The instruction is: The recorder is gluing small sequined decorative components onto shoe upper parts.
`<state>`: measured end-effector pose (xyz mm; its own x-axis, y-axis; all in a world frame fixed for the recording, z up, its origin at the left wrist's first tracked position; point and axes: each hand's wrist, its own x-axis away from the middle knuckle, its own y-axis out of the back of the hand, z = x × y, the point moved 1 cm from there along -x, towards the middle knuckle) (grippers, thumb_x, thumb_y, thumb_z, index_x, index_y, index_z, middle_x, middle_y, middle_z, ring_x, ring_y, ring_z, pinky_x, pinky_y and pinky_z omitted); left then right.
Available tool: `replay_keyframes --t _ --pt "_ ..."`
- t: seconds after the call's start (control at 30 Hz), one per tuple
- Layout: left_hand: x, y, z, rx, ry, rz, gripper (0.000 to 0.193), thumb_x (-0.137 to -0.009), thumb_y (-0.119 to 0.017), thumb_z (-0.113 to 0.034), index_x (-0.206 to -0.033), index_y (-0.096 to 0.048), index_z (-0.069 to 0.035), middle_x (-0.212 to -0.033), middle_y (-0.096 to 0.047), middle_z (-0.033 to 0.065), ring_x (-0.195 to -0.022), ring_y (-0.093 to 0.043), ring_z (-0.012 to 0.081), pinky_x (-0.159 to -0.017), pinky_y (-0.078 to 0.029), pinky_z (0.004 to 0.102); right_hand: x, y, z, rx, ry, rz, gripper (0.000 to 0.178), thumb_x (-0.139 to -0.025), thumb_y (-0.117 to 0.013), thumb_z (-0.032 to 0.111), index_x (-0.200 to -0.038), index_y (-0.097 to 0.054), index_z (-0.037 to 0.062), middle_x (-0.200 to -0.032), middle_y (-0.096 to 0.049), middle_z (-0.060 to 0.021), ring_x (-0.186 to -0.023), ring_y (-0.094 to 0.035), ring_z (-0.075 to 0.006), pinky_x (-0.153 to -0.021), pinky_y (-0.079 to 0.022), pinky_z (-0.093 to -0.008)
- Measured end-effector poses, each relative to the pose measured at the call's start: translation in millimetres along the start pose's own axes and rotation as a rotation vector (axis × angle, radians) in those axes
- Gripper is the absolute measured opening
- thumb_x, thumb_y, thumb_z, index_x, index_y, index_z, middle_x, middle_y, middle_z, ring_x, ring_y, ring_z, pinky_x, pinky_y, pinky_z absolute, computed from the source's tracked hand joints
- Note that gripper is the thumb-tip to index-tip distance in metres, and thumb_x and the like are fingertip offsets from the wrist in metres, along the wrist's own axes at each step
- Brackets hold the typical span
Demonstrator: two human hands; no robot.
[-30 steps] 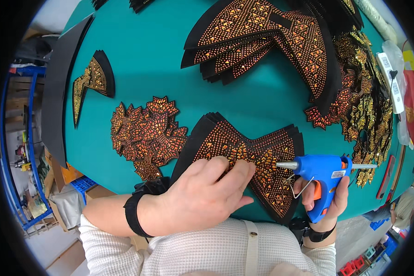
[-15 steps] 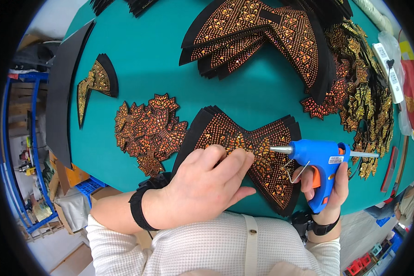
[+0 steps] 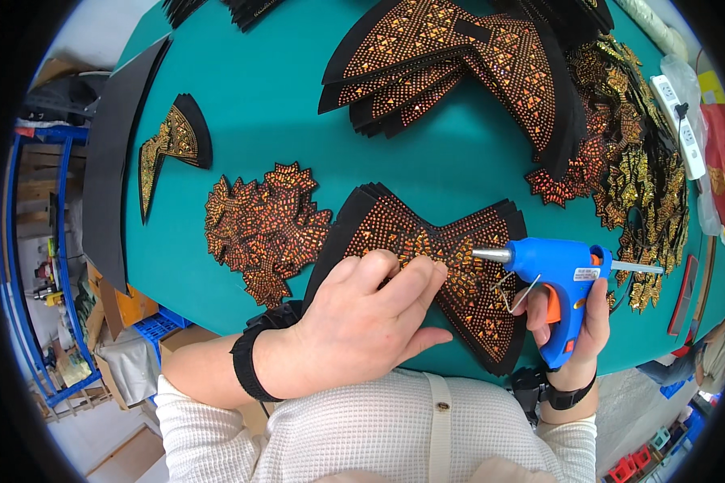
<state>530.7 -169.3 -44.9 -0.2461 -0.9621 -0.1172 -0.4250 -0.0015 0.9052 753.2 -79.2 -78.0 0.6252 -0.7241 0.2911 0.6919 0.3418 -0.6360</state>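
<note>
Before me lies a stack of black, bow-shaped fabric pieces [image 3: 485, 322] covered in orange and gold studs. On the centre of the top piece rest the bent fingertips of my left hand [image 3: 370, 322], closed together, its thumb sticking out to the right. The fingers hide part of the middle. In my right hand [image 3: 592, 322] is a blue hot glue gun [image 3: 552, 266], gripped by its handle, a finger near the orange trigger. Its metal nozzle points left, close to the studded centre. A clear glue stick [image 3: 638, 268] pokes out of its back.
Left of the stack lies a pile of small studded appliqués [image 3: 266, 225]. More bow-shaped pieces [image 3: 459, 64] are stacked at the back. Gold appliqués [image 3: 632, 169] heap on the right, beside a white power strip [image 3: 679, 125]. A folded gold-studded piece [image 3: 173, 141] and black sheets [image 3: 117, 169] lie left.
Almost nothing differs. My left hand has shifted a touch to the right, and the glue gun has tipped very slightly, its nozzle still by the studded centre.
</note>
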Motion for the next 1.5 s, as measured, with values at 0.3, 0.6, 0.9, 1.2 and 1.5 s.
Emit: replay_keyframes --t 0.3,0.6,0.9,1.2,1.5 --pt "-0.2 8.3 -1.2 0.063 0.005 -0.002 0.061 -0.062 -0.074 -0.035 -0.113 -0.059 -0.004 -0.103 -0.051 0.0080 -0.083 -0.047 0.0238 -0.071 -0.045 0.0320 -2.1 -15.0 0.7 0.038 0.024 -0.162 0.066 -0.096 -0.026 0.049 -0.122 -0.043 -0.0095 -0.055 -0.054 -0.0100 -0.042 -0.047 -0.0137 -0.066 -0.050 -0.0317" --pt "-3.5 5.9 -4.7 0.006 -0.010 0.009 0.057 -0.062 -0.075 -0.032 -0.112 -0.060 -0.009 -0.102 -0.051 0.0070 -0.084 -0.047 0.0238 -0.070 -0.046 0.0329 -2.8 -10.6 2.7 0.004 0.044 -0.085 0.063 -0.096 -0.028 0.046 -0.123 -0.042 -0.0092 -0.058 -0.056 -0.0124 -0.041 -0.046 -0.0151 -0.069 -0.050 -0.0346" --pt "-4.6 4.6 -12.5 0.019 0.079 -0.113 0.041 -0.065 -0.075 -0.018 -0.103 -0.063 -0.009 -0.096 -0.055 0.0088 -0.079 -0.050 0.0250 -0.068 -0.046 0.0333 -1.4 0.6 2.1 0.006 -0.007 0.018 0.064 -0.095 -0.027 0.051 -0.116 -0.049 -0.0050 -0.076 -0.064 -0.0141 -0.053 -0.053 -0.0141 -0.052 -0.044 -0.0207" --pt "30.4 18.4 -29.8 -0.039 -0.064 0.020 0.046 -0.063 -0.074 -0.020 -0.102 -0.062 0.002 -0.112 -0.057 0.0142 -0.096 -0.056 0.0293 -0.077 -0.048 0.0362 -3.1 -10.8 4.2 -0.055 0.003 -0.151 0.061 -0.096 -0.029 0.044 -0.118 -0.046 -0.0097 -0.061 -0.059 -0.0161 -0.039 -0.045 -0.0147 -0.071 -0.050 -0.0349" --pt "19.4 1.5 -45.1 0.024 -0.060 0.100 0.056 -0.060 -0.072 -0.022 -0.110 -0.060 0.001 -0.123 -0.053 0.0097 -0.105 -0.052 0.0264 -0.076 -0.047 0.0341 -1.6 -11.0 3.5 -0.027 -0.014 -0.178 0.064 -0.096 -0.027 0.046 -0.119 -0.045 -0.0107 -0.059 -0.057 -0.0146 -0.040 -0.045 -0.0157 -0.073 -0.049 -0.0352"
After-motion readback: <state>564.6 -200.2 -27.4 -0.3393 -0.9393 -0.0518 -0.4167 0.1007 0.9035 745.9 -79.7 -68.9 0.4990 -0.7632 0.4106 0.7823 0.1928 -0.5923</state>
